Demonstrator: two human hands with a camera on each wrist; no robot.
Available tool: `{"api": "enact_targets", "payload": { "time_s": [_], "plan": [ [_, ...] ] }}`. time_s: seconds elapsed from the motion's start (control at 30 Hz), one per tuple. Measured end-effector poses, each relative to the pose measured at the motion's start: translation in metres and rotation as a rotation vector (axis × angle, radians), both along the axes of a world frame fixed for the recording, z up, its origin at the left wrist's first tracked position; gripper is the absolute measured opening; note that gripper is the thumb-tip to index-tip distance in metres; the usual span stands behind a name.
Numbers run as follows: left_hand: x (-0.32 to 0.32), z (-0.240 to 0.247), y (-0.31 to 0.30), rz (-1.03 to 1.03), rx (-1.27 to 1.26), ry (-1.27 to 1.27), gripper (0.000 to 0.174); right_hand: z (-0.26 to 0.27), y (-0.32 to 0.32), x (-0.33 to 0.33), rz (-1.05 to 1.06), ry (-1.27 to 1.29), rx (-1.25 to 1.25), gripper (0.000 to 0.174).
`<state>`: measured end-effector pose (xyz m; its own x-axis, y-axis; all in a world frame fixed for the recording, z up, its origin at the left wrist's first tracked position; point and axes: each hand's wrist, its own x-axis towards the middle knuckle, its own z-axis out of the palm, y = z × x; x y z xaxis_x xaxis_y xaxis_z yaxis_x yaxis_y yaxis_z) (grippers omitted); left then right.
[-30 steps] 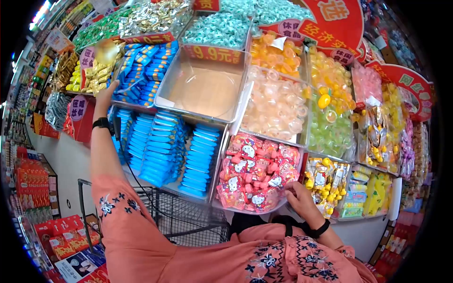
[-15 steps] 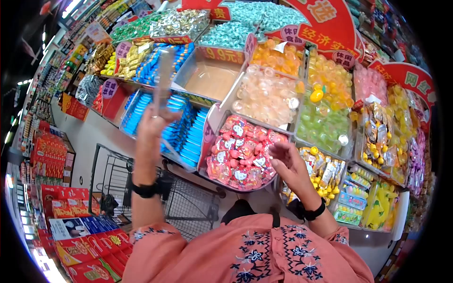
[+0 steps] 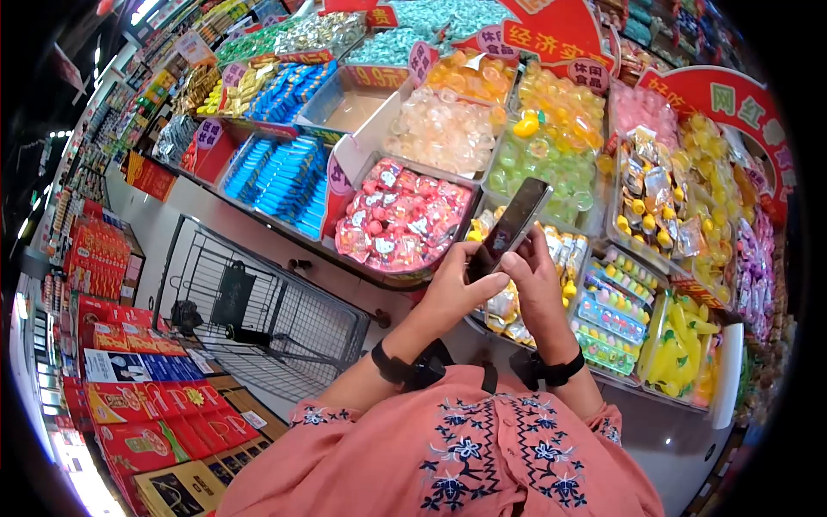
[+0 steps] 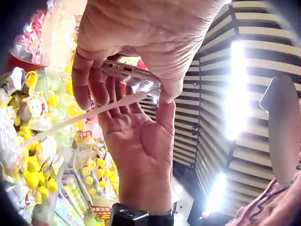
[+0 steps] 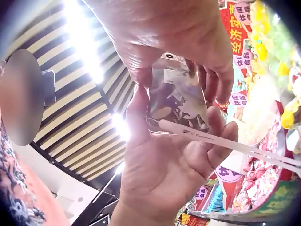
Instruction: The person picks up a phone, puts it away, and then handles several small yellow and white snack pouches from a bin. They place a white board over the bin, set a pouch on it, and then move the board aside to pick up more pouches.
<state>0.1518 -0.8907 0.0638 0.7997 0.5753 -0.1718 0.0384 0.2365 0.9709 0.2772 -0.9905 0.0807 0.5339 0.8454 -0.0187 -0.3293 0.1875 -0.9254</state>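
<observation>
A dark smartphone (image 3: 517, 215) is held upright and tilted in front of my chest. My left hand (image 3: 455, 291) grips its lower left side, fingers curled round it. From the right, my right hand (image 3: 541, 280) holds the other edge, its thumb over the lower part of the phone. The left wrist view shows the phone's bottom edge (image 4: 128, 69) with its port. A pale strap (image 5: 211, 138) hangs from the phone's lower end. Behind the hands lie yellow-topped sweets (image 3: 564, 258) and a bin of pink wrapped sweets (image 3: 401, 215).
A wire shopping cart (image 3: 267, 302) stands at the left. Candy bins spread ahead: blue packets (image 3: 280, 185), clear pale jellies (image 3: 439, 129), green jellies (image 3: 551, 168) and yellow packs (image 3: 680, 345). Red boxes (image 3: 164, 396) are stacked at lower left.
My left hand has come from the blue packets at the left to mid-chest, bringing the phone. My right hand has left the pink bin's edge for the phone. The view has swung rightward.
</observation>
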Motion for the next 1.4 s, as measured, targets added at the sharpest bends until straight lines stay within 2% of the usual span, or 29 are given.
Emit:
{"api": "enact_targets", "payload": {
  "time_s": [0.03,0.13,0.17,0.27,0.47,0.63,0.77,0.87,1.03,1.17,1.4],
  "plan": [
    [0.002,0.001,-0.009,-0.019,0.046,-0.012,0.069,-0.001,-0.009,0.000,-0.012,0.008,0.010,0.070],
    [0.001,0.006,-0.028,-0.053,0.131,-0.027,0.075,-0.001,-0.030,0.002,-0.035,0.026,0.054,0.069],
    [-0.002,0.011,-0.033,-0.080,0.096,-0.001,0.080,0.000,-0.035,0.001,-0.038,0.030,0.074,0.069],
    [-0.006,0.008,-0.042,-0.084,0.195,-0.018,0.072,-0.002,-0.042,-0.003,-0.057,0.012,0.075,0.068],
    [-0.018,-0.009,-0.043,-0.057,0.211,-0.035,0.076,0.005,-0.038,-0.018,-0.060,0.017,0.054,0.062],
    [-0.040,0.000,-0.033,-0.029,0.173,-0.034,0.075,0.013,-0.015,-0.036,-0.008,0.070,0.080,0.059],
    [-0.059,-0.018,-0.011,0.020,0.195,-0.061,0.075,0.014,0.014,-0.054,0.060,0.157,0.092,0.058],
    [-0.077,-0.011,0.008,0.056,0.217,-0.060,0.075,0.008,0.036,-0.065,0.085,0.097,0.095,0.067],
    [-0.096,-0.026,0.032,0.118,0.229,-0.048,0.077,0.020,0.064,-0.088,0.133,0.160,0.047,0.049],
    [-0.111,-0.026,0.046,0.155,0.214,-0.028,0.077,0.011,0.086,-0.100,0.155,0.194,0.092,0.049],
    [-0.124,-0.027,0.061,0.247,0.215,-0.050,0.074,0.007,0.106,-0.112,0.154,0.178,-0.016,0.044]
  ]
}}
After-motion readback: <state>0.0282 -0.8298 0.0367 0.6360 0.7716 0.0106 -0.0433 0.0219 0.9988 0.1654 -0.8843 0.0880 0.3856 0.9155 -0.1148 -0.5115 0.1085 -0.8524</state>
